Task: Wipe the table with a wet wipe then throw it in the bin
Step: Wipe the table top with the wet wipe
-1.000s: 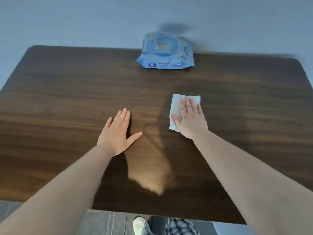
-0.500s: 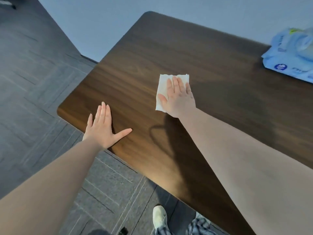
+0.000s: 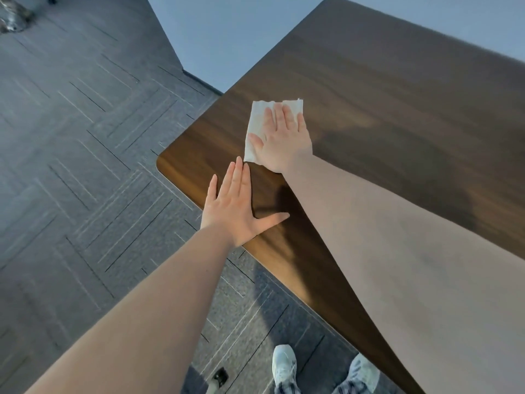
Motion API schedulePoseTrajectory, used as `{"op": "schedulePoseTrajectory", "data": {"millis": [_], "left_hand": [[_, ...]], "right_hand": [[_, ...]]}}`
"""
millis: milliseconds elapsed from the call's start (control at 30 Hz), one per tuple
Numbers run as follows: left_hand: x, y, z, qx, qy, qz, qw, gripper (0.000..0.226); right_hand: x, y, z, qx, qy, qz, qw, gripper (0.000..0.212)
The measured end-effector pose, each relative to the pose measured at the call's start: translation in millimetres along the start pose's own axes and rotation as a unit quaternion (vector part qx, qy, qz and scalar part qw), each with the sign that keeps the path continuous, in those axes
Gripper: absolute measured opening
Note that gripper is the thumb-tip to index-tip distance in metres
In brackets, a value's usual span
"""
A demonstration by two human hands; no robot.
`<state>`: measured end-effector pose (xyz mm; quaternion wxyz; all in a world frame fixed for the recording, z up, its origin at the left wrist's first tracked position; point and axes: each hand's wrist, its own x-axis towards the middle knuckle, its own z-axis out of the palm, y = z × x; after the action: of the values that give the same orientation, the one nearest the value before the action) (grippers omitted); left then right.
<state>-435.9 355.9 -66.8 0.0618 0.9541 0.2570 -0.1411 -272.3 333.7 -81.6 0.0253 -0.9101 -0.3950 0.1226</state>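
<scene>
A white wet wipe (image 3: 255, 120) lies flat on the dark wooden table (image 3: 397, 89), near its left end. My right hand (image 3: 284, 137) presses down on the wipe with palm flat and fingers together, covering its right half. My left hand (image 3: 235, 211) rests flat on the table's front edge just below the wipe, fingers straight, thumb spread, nothing in it. No bin is in view. The pack of wipes is out of view.
The table's rounded left corner (image 3: 162, 163) is close to both hands. Grey patterned carpet (image 3: 85, 166) fills the left side. My shoes (image 3: 284, 368) stand below the front edge. A pale blue wall (image 3: 227, 32) runs behind the table.
My right hand has slid the wipe left toward the table's corner. My view has swung left with it, so the pack of wipes has left the frame. My left hand stays flat on the table.
</scene>
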Motion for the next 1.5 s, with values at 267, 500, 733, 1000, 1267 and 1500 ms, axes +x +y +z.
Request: {"op": "schedulePoseTrajectory", "data": {"millis": [267, 500, 733, 1000, 1267, 1500], "left_hand": [[-3, 0, -2, 0.016, -0.018, 0.006, 1.0, 0.12], [-30, 47, -16, 0.087, -0.039, 0.118, 0.988, 0.107], [-71, 187, 8, 0.096, -0.063, 0.267, 0.957, 0.107], [-123, 352, 33, 0.114, -0.051, 0.414, 0.901, 0.103], [-171, 465, 64, 0.158, -0.063, 0.485, 0.858, 0.107], [-181, 474, 69, 0.188, -0.062, 0.456, 0.868, 0.109]], "right_hand": [[-83, 17, 11, 0.015, 0.022, -0.017, 0.999, 0.07], [-204, 124, 18, 0.051, -0.014, 0.143, 0.988, 0.069], [-360, 261, 31, 0.059, -0.013, 0.327, 0.943, 0.072], [-547, 361, 50, 0.095, 0.009, 0.519, 0.849, 0.072], [-683, 416, 68, 0.13, 0.018, 0.635, 0.761, 0.072], [-701, 427, 74, 0.126, 0.022, 0.651, 0.748, 0.072]]}}
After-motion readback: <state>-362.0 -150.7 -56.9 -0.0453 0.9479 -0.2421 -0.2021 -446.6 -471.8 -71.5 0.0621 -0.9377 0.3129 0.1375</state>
